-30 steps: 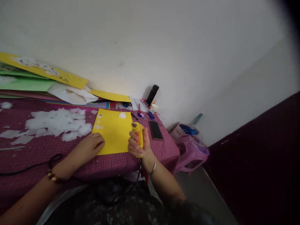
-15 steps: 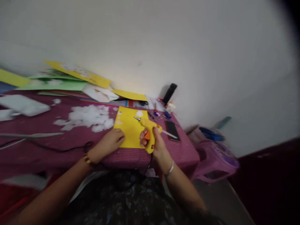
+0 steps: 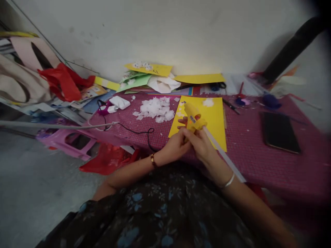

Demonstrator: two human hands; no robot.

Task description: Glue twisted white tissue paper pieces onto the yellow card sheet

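Note:
A yellow hot glue gun [image 3: 191, 111] is gripped in my right hand [image 3: 205, 146], its nozzle pointing away from me. A long whitish glue stick [image 3: 224, 156] sticks out of its back end. My left hand [image 3: 176, 146] is closed against the right hand, low by the gun's handle; whatever its fingers hold is hidden. Beneath the gun lies a yellow sheet [image 3: 217, 134], with a white fluffy patch [image 3: 208, 102] near its top and small pale pieces along its left side. Left of the sheet is a heap of white paper scraps [image 3: 156, 109].
A dark phone [image 3: 280, 132] and a pen [image 3: 231, 106] lie to the right. Coloured sheets [image 3: 148, 69] are stacked by the wall. A black cord [image 3: 134, 132] crosses the table near a white adapter [image 3: 119, 102]. A pink stool [image 3: 74, 139] stands at left.
My view has swung left. My left hand has left the yellow sheet's edge and come to my right hand. The glue gun is turned and nearer my body.

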